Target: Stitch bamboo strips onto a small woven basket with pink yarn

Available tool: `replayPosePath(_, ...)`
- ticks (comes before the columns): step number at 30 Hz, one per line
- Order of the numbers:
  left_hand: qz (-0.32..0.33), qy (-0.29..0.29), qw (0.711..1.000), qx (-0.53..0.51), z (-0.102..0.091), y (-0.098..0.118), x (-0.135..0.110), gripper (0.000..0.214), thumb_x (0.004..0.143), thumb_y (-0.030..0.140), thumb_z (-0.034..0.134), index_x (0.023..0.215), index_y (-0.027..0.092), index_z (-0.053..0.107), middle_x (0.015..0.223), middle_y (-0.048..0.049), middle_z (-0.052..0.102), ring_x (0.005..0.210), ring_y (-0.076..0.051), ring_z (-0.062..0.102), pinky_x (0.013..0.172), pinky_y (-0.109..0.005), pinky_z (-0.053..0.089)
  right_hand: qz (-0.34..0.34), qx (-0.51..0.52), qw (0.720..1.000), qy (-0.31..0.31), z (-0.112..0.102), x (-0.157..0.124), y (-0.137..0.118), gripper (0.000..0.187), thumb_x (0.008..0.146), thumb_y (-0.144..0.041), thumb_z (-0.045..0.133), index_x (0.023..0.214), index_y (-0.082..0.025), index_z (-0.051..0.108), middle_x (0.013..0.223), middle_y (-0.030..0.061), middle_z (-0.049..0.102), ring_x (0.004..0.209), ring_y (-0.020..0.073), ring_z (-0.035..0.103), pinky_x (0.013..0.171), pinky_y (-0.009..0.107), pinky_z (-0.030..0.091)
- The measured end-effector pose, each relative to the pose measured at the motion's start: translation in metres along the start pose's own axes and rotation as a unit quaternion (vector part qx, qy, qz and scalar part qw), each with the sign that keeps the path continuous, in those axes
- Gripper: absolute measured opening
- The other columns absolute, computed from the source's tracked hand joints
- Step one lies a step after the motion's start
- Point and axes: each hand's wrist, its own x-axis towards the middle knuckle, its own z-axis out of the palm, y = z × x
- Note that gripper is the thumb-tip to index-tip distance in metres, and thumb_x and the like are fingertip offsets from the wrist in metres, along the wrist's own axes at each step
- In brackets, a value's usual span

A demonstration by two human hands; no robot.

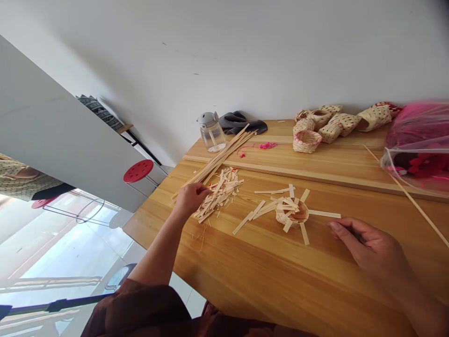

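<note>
A small woven basket point(301, 214) sits on the wooden table with pale flat strips sticking out around its rim and more strips lying across its top. To its right is my right hand point(368, 243), thumb and forefinger pressed together close to the end of one outstretched strip point(324, 214); whether they grip anything cannot be made out. My left hand point(189, 200) reaches over the left edge of a heap of short strips point(224, 189), its fingertips drawn together. What they hold, if anything, is hidden.
Long strips point(228, 147) lie behind the heap, beside a clear bottle point(212, 135) and a dark cloth point(242, 122). Several woven pieces point(307, 140) stand near the wall. A plastic bag of pink and red material point(421, 140) is at right. A red stool point(138, 171) stands left.
</note>
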Motion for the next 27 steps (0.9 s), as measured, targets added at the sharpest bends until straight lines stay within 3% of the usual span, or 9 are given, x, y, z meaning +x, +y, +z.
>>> replayPosePath(3, 0.005, -0.025, 0.999, 0.02, 0.014, 0.01, 0.015, 0.022, 0.074, 0.04, 0.076, 0.084, 0.021, 0.075, 0.076, -0.0012, 0.073, 0.072, -0.018, 0.064, 0.067, -0.027, 0.043, 0.025, 0.017, 0.998, -0.049, -0.003, -0.001, -0.007, 0.033, 0.083, -0.058, 0.064, 0.096, -0.029, 0.073, 0.094, 0.0012, 0.076, 0.088, 0.0213, 0.069, 0.079, 0.031, 0.05)
replayPosePath(8, -0.004, -0.041, 0.999, 0.034, 0.024, 0.009, 0.025, 0.024, 0.075, 0.034, 0.075, 0.095, 0.02, 0.074, 0.087, -0.0018, 0.075, 0.08, -0.018, 0.067, 0.068, -0.025, 0.044, 0.039, 0.005, 0.998, -0.049, -0.006, -0.003, -0.018, 0.036, 0.084, -0.058, 0.063, 0.095, -0.026, 0.072, 0.089, 0.0018, 0.074, 0.085, 0.0214, 0.067, 0.078, 0.031, 0.048)
replayPosePath(12, -0.006, -0.059, 0.997, 0.057, 0.006, 0.003, 0.02, 0.023, 0.078, 0.033, 0.071, 0.098, 0.022, 0.075, 0.085, -0.0004, 0.075, 0.079, -0.017, 0.067, 0.067, -0.025, 0.044, 0.031, 0.016, 0.998, -0.053, -0.005, -0.003, -0.015, 0.038, 0.085, -0.059, 0.062, 0.096, -0.024, 0.071, 0.088, 0.0027, 0.074, 0.085, 0.0216, 0.066, 0.078, 0.031, 0.048)
replayPosePath(15, -0.007, -0.068, 0.993, 0.098, -0.016, 0.007, 0.01, 0.012, 0.077, 0.03, 0.069, 0.084, 0.023, 0.076, 0.075, -0.0019, 0.073, 0.075, -0.022, 0.066, 0.065, -0.029, 0.042, 0.008, 0.03, 0.998, -0.054, -0.004, -0.003, -0.014, 0.039, 0.086, -0.059, 0.061, 0.095, -0.023, 0.071, 0.087, 0.0027, 0.073, 0.082, 0.0209, 0.065, 0.076, 0.031, 0.048)
replayPosePath(18, -0.015, -0.022, 0.989, 0.148, -0.036, 0.021, -0.003, 0.02, 0.082, 0.023, 0.059, 0.089, 0.022, 0.078, 0.091, -0.0084, 0.075, 0.09, -0.03, 0.067, 0.071, -0.035, 0.042, -0.006, 0.038, 0.998, -0.05, -0.004, -0.004, -0.017, 0.037, 0.087, -0.058, 0.061, 0.093, -0.023, 0.071, 0.084, 0.0017, 0.072, 0.08, 0.02, 0.065, 0.075, 0.03, 0.048)
replayPosePath(21, 0.031, 0.081, 0.971, 0.221, -0.046, 0.042, -0.014, 0.029, 0.089, 0.025, 0.05, 0.098, 0.024, 0.078, 0.102, -0.0092, 0.074, 0.099, -0.032, 0.066, 0.073, -0.037, 0.044, -0.015, 0.034, 0.998, -0.051, -0.004, -0.003, -0.02, 0.037, 0.088, -0.057, 0.06, 0.092, -0.022, 0.071, 0.084, 0.0013, 0.072, 0.079, 0.0195, 0.065, 0.075, 0.03, 0.048)
replayPosePath(23, 0.082, 0.118, 0.973, 0.181, -0.042, 0.058, -0.017, 0.027, 0.09, 0.026, 0.052, 0.098, 0.024, 0.077, 0.098, -0.0066, 0.075, 0.095, -0.029, 0.067, 0.076, -0.035, 0.045, -0.02, 0.025, 0.998, -0.051, -0.004, -0.002, -0.021, 0.037, 0.088, -0.057, 0.06, 0.091, -0.022, 0.071, 0.082, 0.0013, 0.072, 0.077, 0.0192, 0.065, 0.074, 0.031, 0.048)
replayPosePath(27, 0.171, 0.027, 0.985, 0.008, -0.008, 0.088, -0.008, 0.015, 0.086, 0.029, 0.064, 0.091, 0.024, 0.078, 0.089, -0.0003, 0.077, 0.078, -0.019, 0.067, 0.076, -0.029, 0.047, -0.027, 0.032, 0.998, -0.048, -0.004, -0.002, -0.022, 0.037, 0.088, -0.056, 0.061, 0.091, -0.021, 0.071, 0.082, 0.0022, 0.072, 0.077, 0.0197, 0.064, 0.075, 0.031, 0.048)
